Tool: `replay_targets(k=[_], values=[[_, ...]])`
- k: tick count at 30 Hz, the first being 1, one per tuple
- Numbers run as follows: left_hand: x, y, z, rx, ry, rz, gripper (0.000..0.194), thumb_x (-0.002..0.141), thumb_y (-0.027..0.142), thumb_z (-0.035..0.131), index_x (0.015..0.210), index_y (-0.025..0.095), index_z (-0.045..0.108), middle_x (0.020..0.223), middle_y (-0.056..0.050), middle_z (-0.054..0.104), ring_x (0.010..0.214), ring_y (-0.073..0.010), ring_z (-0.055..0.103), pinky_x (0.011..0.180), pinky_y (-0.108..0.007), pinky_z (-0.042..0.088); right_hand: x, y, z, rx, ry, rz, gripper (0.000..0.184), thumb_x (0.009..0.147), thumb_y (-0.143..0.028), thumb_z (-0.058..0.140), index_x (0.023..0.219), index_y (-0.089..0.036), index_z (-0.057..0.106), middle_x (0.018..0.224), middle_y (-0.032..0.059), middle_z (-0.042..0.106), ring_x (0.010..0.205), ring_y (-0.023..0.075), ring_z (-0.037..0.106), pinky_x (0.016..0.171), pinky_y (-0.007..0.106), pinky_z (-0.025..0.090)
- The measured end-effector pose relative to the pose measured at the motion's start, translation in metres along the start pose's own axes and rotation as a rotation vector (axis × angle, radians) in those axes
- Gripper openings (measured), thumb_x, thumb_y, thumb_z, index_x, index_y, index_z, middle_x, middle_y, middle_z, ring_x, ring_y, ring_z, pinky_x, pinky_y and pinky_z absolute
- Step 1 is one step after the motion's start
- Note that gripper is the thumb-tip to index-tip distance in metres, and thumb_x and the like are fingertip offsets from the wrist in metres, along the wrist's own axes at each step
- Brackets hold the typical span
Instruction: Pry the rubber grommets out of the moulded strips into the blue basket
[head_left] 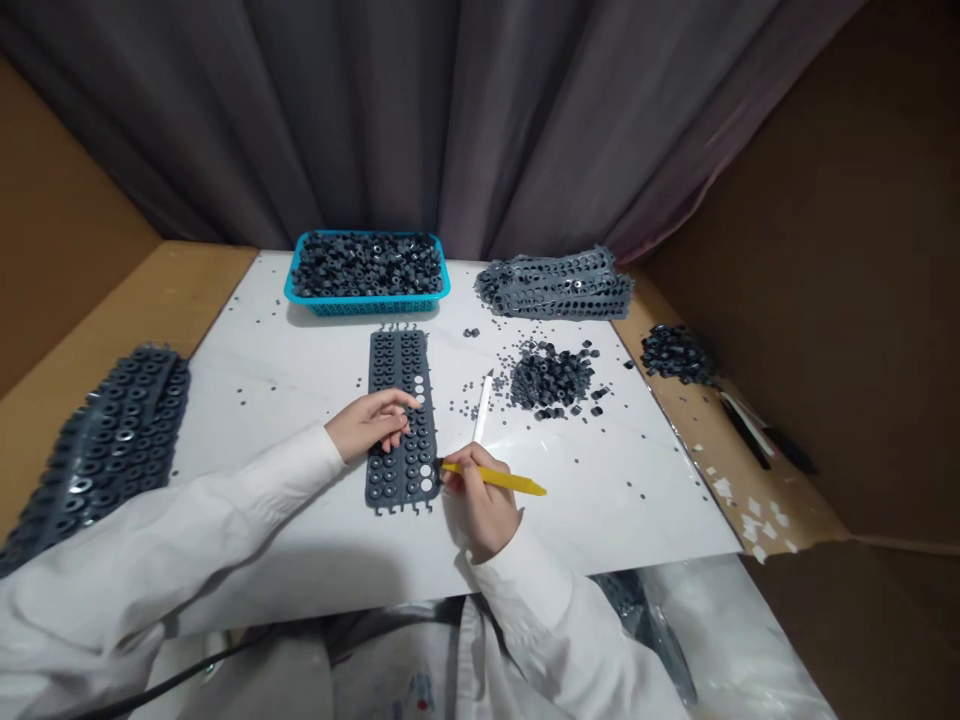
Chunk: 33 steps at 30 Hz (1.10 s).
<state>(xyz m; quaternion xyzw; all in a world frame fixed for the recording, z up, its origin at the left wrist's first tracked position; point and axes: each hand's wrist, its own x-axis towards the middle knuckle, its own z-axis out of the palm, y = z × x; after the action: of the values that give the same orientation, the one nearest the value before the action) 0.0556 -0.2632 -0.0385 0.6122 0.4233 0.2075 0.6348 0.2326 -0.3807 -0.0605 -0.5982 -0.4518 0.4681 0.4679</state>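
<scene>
A dark grey moulded rubber sheet (381, 465) with rows of round rings lies lengthwise before me. Through several round gaps on its right side the white surface beneath shows. My left hand (371, 422) rests over the sheet's middle, index finger stretched out by the gaps, other fingers loosely bent, nothing seen in them. Wrapped round a yellow pen-shaped tool (517, 482), my right hand (484, 500) is at the sheet's lower right edge. The tool's tip points left at the sheet, close to two gaps; whether it touches cannot be made out.
A blue basket (367, 304) full of small dark pieces stands behind. More sheets lie stacked at the back right (559, 285) and left (112, 440). A pile of loose pieces (553, 378) and a white pen-shaped tool (484, 405) are right of the sheet. Cardboard walls flank the table.
</scene>
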Motion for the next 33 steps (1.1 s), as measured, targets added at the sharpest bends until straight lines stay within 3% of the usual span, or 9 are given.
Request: replay_targets(k=[3, 5, 9, 13, 18, 22, 28, 33], values=[[0.001, 0.002, 0.008, 0.155, -0.061, 0.019, 0.022, 0.074, 0.020, 0.048, 0.087, 0.012, 0.063, 0.068, -0.001, 0.056, 0.051, -0.0090, 0.052, 0.045, -0.020, 0.043, 0.005, 0.000, 0.001, -0.008, -0.015, 0.007, 0.025, 0.089, -0.028, 0.038, 0.075, -0.019, 0.058, 0.064, 0.0009, 0.061, 0.056, 0.0132, 0.056, 0.056, 0.025, 0.044], [0.001, 0.003, 0.013, 0.366, -0.068, 0.152, 0.020, 0.070, 0.014, 0.048, 0.079, 0.012, 0.066, 0.073, -0.002, 0.057, 0.053, -0.0083, 0.051, 0.049, -0.020, 0.044, 0.007, 0.000, 0.002, -0.018, -0.031, 0.010, 0.025, 0.089, -0.028, 0.038, 0.074, -0.019, 0.058, 0.063, 0.0007, 0.061, 0.056, 0.0133, 0.056, 0.056, 0.025, 0.045], [0.001, 0.001, 0.020, 0.770, -0.162, 0.412, 0.019, 0.068, 0.011, 0.055, 0.084, 0.013, 0.066, 0.080, -0.003, 0.055, 0.059, -0.0095, 0.052, 0.059, -0.021, 0.046, 0.007, 0.001, 0.003, -0.020, -0.041, 0.005, 0.026, 0.089, -0.027, 0.037, 0.076, -0.019, 0.058, 0.063, 0.0011, 0.061, 0.057, 0.0135, 0.057, 0.057, 0.025, 0.045], [0.006, -0.001, 0.025, 1.074, -0.267, 0.450, 0.018, 0.072, 0.015, 0.059, 0.089, 0.015, 0.065, 0.084, -0.004, 0.054, 0.075, -0.0154, 0.057, 0.070, -0.024, 0.047, 0.007, -0.003, 0.003, -0.053, -0.050, -0.014, 0.025, 0.088, -0.025, 0.038, 0.076, -0.019, 0.058, 0.063, 0.0011, 0.060, 0.057, 0.0137, 0.056, 0.056, 0.025, 0.044], [0.011, -0.007, 0.034, 1.389, -0.356, 0.472, 0.010, 0.081, 0.015, 0.054, 0.077, 0.014, 0.063, 0.080, -0.006, 0.056, 0.076, -0.0191, 0.057, 0.063, -0.027, 0.045, 0.008, -0.007, 0.003, -0.126, -0.049, -0.055, 0.023, 0.087, -0.022, 0.037, 0.074, -0.019, 0.056, 0.061, 0.0005, 0.059, 0.056, 0.0139, 0.055, 0.058, 0.026, 0.044], [0.011, -0.016, 0.027, 1.321, -0.349, 0.616, 0.022, 0.089, 0.011, 0.040, 0.081, 0.014, 0.061, 0.079, -0.007, 0.058, 0.077, -0.0188, 0.056, 0.065, -0.027, 0.044, 0.008, -0.006, 0.002, -0.127, -0.049, -0.057, 0.024, 0.087, -0.021, 0.036, 0.074, -0.018, 0.056, 0.061, 0.0013, 0.059, 0.056, 0.0141, 0.055, 0.057, 0.026, 0.043], [0.008, -0.026, 0.009, 0.827, -0.295, 0.617, 0.023, 0.093, 0.022, 0.037, 0.082, 0.015, 0.056, 0.081, -0.004, 0.057, 0.078, -0.0135, 0.055, 0.073, -0.022, 0.044, 0.007, -0.003, 0.002, -0.164, -0.059, -0.064, 0.024, 0.087, -0.019, 0.036, 0.074, -0.018, 0.056, 0.061, 0.0007, 0.058, 0.056, 0.0132, 0.054, 0.057, 0.024, 0.042], [0.006, -0.025, 0.012, 0.909, -0.309, 0.608, 0.025, 0.093, 0.025, 0.037, 0.086, 0.015, 0.059, 0.083, -0.005, 0.056, 0.079, -0.0145, 0.055, 0.074, -0.023, 0.044, 0.008, -0.001, 0.001, -0.156, -0.077, -0.071, 0.024, 0.087, -0.019, 0.037, 0.075, -0.018, 0.057, 0.063, 0.0010, 0.059, 0.057, 0.0132, 0.056, 0.058, 0.024, 0.042]])
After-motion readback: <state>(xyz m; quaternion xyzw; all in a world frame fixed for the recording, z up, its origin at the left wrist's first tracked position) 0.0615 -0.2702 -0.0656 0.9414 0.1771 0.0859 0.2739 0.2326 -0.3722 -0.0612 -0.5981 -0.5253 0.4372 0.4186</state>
